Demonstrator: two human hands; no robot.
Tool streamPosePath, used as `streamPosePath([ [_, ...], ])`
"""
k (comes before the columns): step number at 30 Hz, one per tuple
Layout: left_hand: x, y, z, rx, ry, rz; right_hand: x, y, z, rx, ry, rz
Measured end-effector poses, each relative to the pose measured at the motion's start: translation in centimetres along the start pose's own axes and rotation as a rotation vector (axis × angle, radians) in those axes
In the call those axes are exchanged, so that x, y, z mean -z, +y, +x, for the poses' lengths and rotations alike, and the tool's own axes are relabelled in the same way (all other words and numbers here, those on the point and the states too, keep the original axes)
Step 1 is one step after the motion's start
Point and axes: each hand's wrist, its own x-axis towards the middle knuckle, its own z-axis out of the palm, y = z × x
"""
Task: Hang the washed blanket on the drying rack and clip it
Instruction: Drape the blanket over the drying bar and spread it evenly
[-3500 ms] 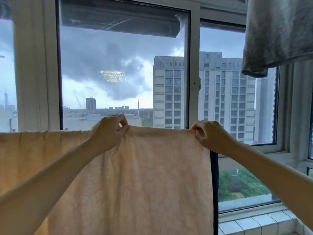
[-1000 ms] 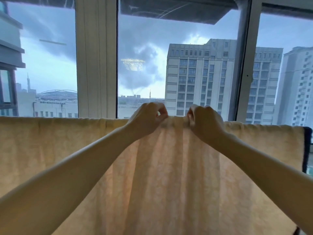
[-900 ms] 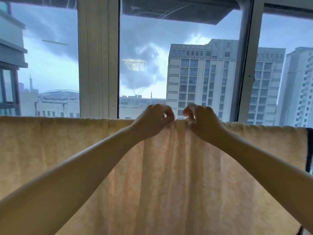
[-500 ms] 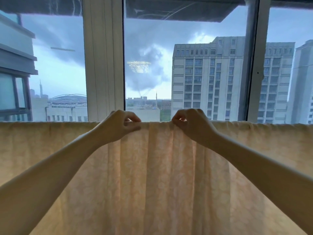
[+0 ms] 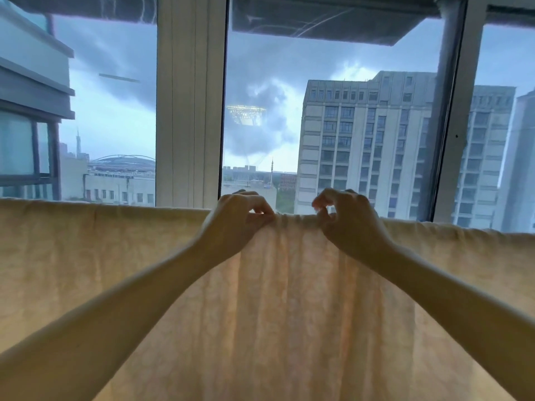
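Now blanket (image 5: 289, 299) hangs over rack bar. Left hand (image 5: 236, 224) pinches top fold; right hand (image 5: 347, 224) half-curled, grip unclear. We should spread bunched folds evenly before clipping.

Head view faces forward, close behind blanket (image 5: 289, 314), toward window (image 5: 191, 111).
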Motion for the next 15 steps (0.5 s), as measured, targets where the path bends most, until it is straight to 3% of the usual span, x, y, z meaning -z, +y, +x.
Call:
streamPosePath([
  [6,2.9,-2.9,-0.2,0.084,-0.096,-0.053,-2.7,-4.4,0.8,0.160,-0.002,-0.030],
  [15,9.9,-11.2,-3.3,0.154,-0.164,-0.018,-6.2,-9.7,2.8,0.098,-0.074,-0.019],
])
